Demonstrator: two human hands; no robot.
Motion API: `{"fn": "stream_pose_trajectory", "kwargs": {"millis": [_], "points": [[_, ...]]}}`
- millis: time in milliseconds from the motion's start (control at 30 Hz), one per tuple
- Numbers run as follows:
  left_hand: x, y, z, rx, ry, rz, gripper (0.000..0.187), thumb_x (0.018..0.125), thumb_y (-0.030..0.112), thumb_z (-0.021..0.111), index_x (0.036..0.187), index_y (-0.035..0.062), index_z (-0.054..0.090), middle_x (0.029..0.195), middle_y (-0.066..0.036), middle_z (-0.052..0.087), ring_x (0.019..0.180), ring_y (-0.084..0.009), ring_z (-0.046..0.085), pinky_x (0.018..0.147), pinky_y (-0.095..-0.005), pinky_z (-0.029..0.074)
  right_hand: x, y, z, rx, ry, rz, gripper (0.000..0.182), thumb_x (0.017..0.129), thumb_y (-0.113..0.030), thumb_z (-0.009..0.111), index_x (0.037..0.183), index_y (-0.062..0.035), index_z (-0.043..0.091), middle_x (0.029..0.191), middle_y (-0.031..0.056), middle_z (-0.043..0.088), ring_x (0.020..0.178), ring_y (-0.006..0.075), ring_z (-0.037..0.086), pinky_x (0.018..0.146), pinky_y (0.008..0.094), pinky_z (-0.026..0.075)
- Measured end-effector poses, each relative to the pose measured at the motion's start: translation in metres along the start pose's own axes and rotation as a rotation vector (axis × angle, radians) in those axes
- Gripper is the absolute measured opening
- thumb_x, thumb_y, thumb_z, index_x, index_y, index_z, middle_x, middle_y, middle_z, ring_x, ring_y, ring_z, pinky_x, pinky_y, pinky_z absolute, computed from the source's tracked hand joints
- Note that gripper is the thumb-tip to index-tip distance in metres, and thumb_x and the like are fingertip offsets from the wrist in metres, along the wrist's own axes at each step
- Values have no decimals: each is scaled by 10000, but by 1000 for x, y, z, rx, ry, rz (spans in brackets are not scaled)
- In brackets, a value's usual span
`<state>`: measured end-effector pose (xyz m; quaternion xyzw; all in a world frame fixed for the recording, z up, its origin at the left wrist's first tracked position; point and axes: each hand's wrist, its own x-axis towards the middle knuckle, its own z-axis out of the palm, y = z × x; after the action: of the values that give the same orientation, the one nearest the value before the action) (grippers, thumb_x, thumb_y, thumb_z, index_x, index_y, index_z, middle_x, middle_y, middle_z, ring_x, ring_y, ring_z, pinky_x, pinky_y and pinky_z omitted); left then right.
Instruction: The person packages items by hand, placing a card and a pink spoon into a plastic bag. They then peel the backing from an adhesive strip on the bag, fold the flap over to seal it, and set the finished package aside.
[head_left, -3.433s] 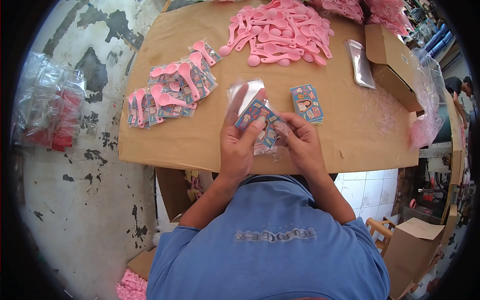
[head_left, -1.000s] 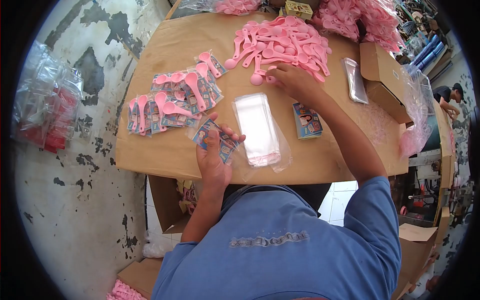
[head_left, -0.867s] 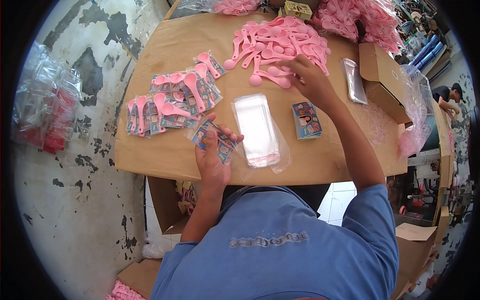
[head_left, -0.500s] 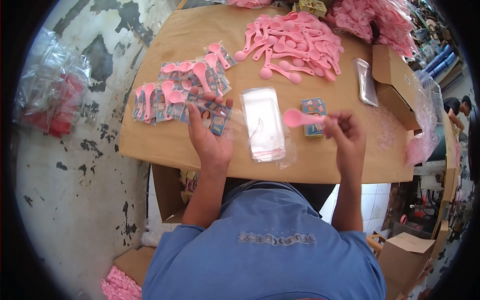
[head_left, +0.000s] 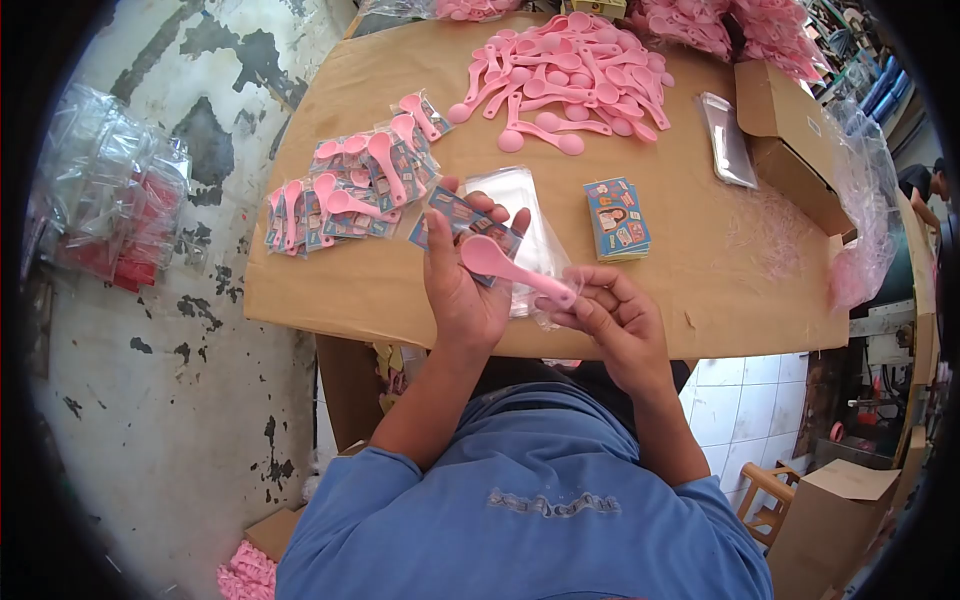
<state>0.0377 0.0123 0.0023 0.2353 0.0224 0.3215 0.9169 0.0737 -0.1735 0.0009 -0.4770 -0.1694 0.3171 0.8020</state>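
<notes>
My left hand (head_left: 468,295) is palm up, its fingers closed round a blue printed card (head_left: 455,215) in a clear bag. Over that card lies the bowl of a pink spoon (head_left: 515,270), and my right hand (head_left: 620,325) pinches the end of its handle, with clear film at the fingertips. Partly behind my hands, a stack of clear bags (head_left: 540,240) lies on the table. To its right sits a stack of blue cards (head_left: 618,220). Bagged cards with pink spoons (head_left: 345,185) are spread at the left.
A large pile of pink spoons (head_left: 570,75) is at the back of the brown table (head_left: 450,330). An open carton (head_left: 795,145) and another clear packet (head_left: 728,140) are at the right. Clear bags (head_left: 115,190) hang by the left wall. A co-worker (head_left: 922,190) is at the far right.
My right hand has moved left and down, bringing the spoon over the card in my left hand. My left hand has shifted right. The card stack beside the bags is now uncovered.
</notes>
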Motion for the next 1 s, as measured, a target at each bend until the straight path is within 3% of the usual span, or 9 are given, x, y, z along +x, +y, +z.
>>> {"fn": "stream_pose_trajectory", "kwargs": {"millis": [167, 200, 267, 400, 500, 667, 867, 967, 1000], "points": [[-14, -17, -1, -7, -1, -111, 465, 1094, 452, 513, 1432, 135, 469, 1107, -50, 632, 1029, -170, 649, 1074, -511, 530, -10, 9, -4, 2, 21, 7, 298, 1040, -36, 612, 1313, 52, 534, 1222, 197, 709, 1122, 201, 700, 960, 320, 579], [-17, -20, 0, -5, -9, -121, 423, 1098, 414, 528, 1421, 143, 493, 1111, -37, 637, 1027, -158, 640, 1077, -464, 531, -13, 8, -4, 48, 34, 22, 309, 1030, -29, 626, 1313, 48, 527, 1233, 196, 701, 1132, 201, 696, 940, 319, 587], [-19, -24, -1, -11, -5, -122, 440, 1099, 404, 528, 1436, 128, 472, 1121, -51, 635, 1024, -170, 652, 1067, -498, 539, -19, 5, -3, 140, 59, 60, 338, 1011, -16, 653, 1313, 39, 512, 1254, 193, 684, 1151, 202, 687, 902, 318, 602], [-24, -30, -5, 13, 6, -107, 437, 1099, 341, 548, 1450, 99, 453, 1134, -64, 636, 1039, -186, 658, 1059, -528, 545, -30, 8, 2, 39, 89, -8, 425, 960, 28, 701, 1320, 25, 473, 1277, 161, 606, 1167, 213, 670, 856, 312, 620], [-31, -29, 2, 119, -9, -134, 440, 1078, 278, 600, 1451, 91, 458, 1160, -80, 647, 1071, -173, 649, 1078, -475, 544, -32, 10, 4, -18, 144, -44, 456, 942, 40, 717, 1317, 16, 459, 1263, 138, 548, 1156, 210, 658, 852, 303, 624], [-37, -25, 5, 311, -120, -276, 467, 1069, 178, 597, 1479, 48, 415, 1215, -123, 627, 1138, -211, 650, 1067, -477, 559, -25, 8, -9, -11, 53, -11, 471, 938, 11, 740, 1316, 9, 458, 1263, 128, 509, 1131, 195, 640, 851, 301, 626], [-38, -20, 1, 243, -89, -172, 472, 1054, 107, 602, 1481, 39, 411, 1225, -128, 626, 1156, -222, 651, 1068, -476, 563, -31, 6, -3, -132, 98, 7, 412, 966, -46, 735, 1291, 2, 487, 1145, 117, 617, 1003, 154, 680, 797, 275, 622], [-36, -17, 1, 230, -81, -137, 470, 1052, 93, 603, 1482, 44, 419, 1222, -120, 632, 1154, -219, 653, 1065, -479, 561, -39, 7, -8, -144, 66, 134, 310, 990, -37, 700, 1240, 7, 521, 1047, 103, 672, 934, 134, 697, 782, 267, 615], [-35, -17, 0, 226, -84, -148, 470, 1052, 93, 604, 1482, 44, 421, 1221, -119, 633, 1152, -218, 654, 1063, -479, 562, -39, 9, -8, -155, 91, 68, 282, 994, -30, 690, 1221, 13, 528, 1039, 103, 676, 932, 134, 699, 788, 267, 615]]}}
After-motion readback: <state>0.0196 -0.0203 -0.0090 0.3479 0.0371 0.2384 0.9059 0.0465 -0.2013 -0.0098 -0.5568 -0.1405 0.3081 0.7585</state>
